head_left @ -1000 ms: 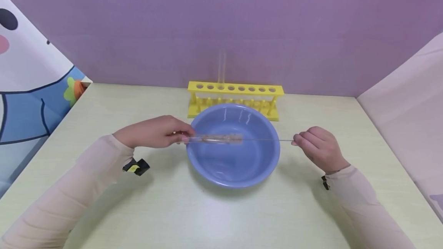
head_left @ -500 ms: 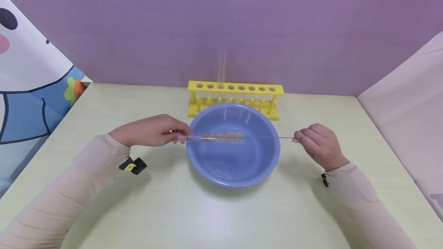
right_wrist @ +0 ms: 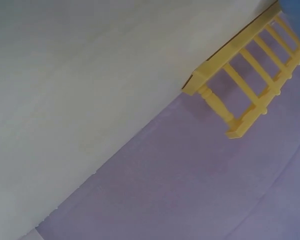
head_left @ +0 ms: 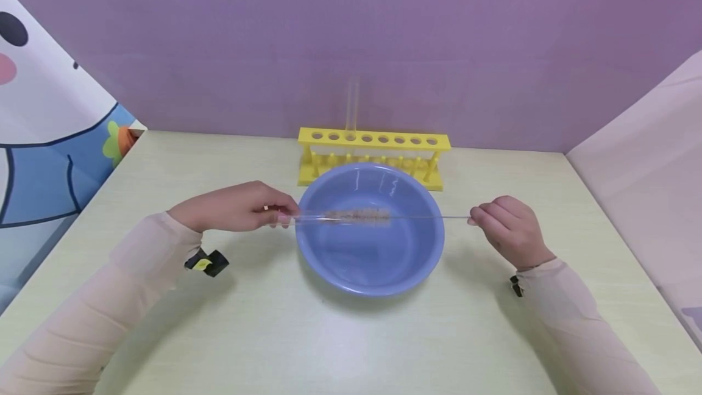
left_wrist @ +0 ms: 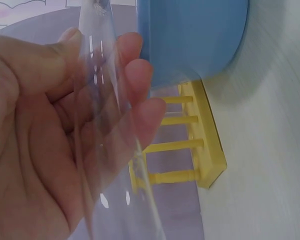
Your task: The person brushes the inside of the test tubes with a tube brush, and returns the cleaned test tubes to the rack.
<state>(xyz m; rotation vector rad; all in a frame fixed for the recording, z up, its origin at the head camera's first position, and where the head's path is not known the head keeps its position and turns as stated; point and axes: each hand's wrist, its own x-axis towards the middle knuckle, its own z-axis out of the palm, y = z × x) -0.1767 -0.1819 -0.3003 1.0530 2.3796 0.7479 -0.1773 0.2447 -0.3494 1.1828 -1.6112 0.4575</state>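
Observation:
In the head view, my left hand (head_left: 241, 207) grips a clear test tube (head_left: 308, 219) lying level over the blue basin (head_left: 373, 289). The left wrist view shows the thumb and curled fingers around the clear tube (left_wrist: 102, 90). A test tube brush (head_left: 359, 216) with pale brown bristles points into the tube from the right; exactly how much of the bristles sits inside is hard to tell. My right hand (head_left: 507, 230) pinches the end of the brush's thin wire handle, right of the basin. The right wrist view does not show that hand.
Behind the basin stands a yellow test tube rack (head_left: 375, 138), with another clear tube (head_left: 352, 102) upright in one hole. A purple backdrop (head_left: 493, 66) rises at the table's (head_left: 351, 352) far edge. A cartoon-printed panel (head_left: 44, 102) is at the left.
My left hand has shifted slightly left with the tube. The right hand and brush have moved slightly right, so the hands are a little farther apart. Basin and rack stay put.

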